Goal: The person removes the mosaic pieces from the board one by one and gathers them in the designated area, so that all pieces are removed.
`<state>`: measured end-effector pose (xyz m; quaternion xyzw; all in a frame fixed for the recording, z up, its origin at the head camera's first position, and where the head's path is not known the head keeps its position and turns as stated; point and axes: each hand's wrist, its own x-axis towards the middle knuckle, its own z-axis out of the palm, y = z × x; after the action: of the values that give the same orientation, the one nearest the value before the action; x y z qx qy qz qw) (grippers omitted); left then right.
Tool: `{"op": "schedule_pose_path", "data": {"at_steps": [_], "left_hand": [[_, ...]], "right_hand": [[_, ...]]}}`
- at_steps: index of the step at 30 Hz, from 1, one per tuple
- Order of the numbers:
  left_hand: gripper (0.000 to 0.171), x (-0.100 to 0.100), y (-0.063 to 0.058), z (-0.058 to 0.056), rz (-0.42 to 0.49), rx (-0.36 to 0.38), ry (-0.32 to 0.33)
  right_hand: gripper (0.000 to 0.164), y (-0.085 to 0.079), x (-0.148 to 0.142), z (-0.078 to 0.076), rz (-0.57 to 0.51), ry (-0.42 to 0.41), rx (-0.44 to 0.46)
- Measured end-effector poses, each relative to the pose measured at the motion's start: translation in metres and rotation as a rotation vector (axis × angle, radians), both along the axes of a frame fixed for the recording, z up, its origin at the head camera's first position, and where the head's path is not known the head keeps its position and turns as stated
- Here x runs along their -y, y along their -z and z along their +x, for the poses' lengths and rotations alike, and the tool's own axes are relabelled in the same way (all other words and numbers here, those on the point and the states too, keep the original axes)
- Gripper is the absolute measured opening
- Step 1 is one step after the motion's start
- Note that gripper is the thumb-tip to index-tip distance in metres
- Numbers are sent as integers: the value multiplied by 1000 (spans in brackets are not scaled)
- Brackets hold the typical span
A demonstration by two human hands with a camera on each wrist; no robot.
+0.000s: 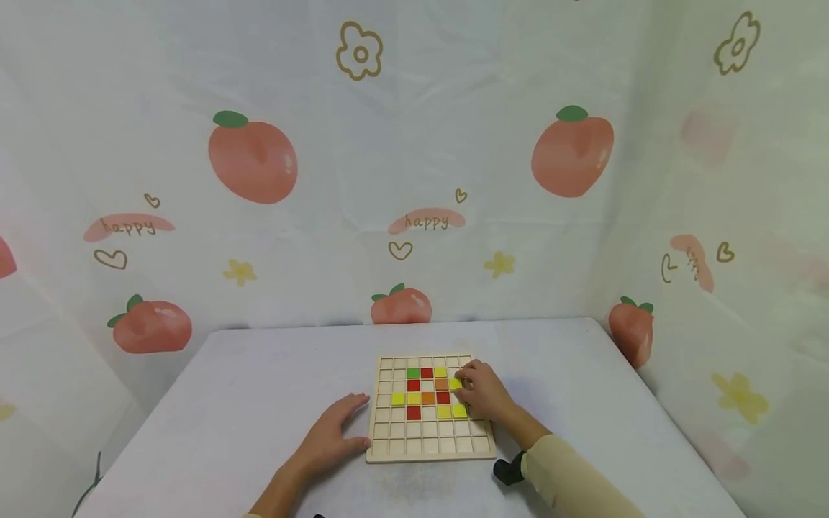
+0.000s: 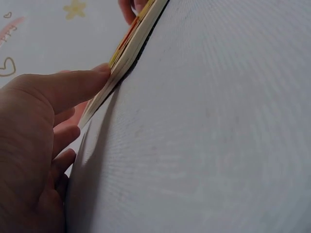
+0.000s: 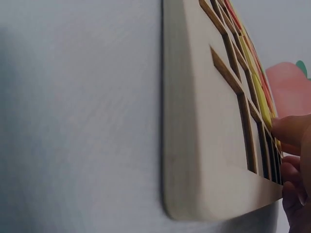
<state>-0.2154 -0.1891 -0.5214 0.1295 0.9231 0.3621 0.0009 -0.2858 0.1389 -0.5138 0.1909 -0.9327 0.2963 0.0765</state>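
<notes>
Prob. pinching/seating yellow tile (image 1: 455, 384) far right on board (image 1: 430, 456) w/ R hand (image 1: 487, 392); steadying left edge w/ spread-fingered L hand (image 1: 329, 435). Calls for gentle release.

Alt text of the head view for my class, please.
A person's right-hand grip is over the right side of a wooden grid board with red, yellow, orange and green tiles; the open left-hand grip is at its left edge.

Right sleeve (image 1: 573, 475): plain beige cloth, ending near the wrist
Right wrist piece (image 1: 508, 470): black, compact, rounded at its outer end
Right hand (image 1: 486, 392): bare
Left sleeve (image 1: 251, 515): a thin beige sliver at the head view's lower edge
Left black piece (image 1: 319, 516): small, mostly cut off there
Left hand (image 1: 329, 437): bare
</notes>
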Motion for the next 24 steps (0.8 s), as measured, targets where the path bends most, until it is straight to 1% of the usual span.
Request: {"op": "schedule_pose_path", "data": {"at_steps": [5,10,15,18,24], "left_hand": [[78,1,0,0,-1,-14,16],[75,1,0,0,-18,-32,34],[72,0,1,-1,-26,-66,44],[72,0,1,-1,-36,-82,48],[70,-1,-1,1,-63,-87,58]], "right_hand": [[24,0,0,0,-6,-26,-26],[23,-3,1,-1,-23,-6,13],[22,-3,2,-4,-3,29,58],[23,-4,3,-5,4,34,74],[21,-6,3,-6,0,27,89]]}}
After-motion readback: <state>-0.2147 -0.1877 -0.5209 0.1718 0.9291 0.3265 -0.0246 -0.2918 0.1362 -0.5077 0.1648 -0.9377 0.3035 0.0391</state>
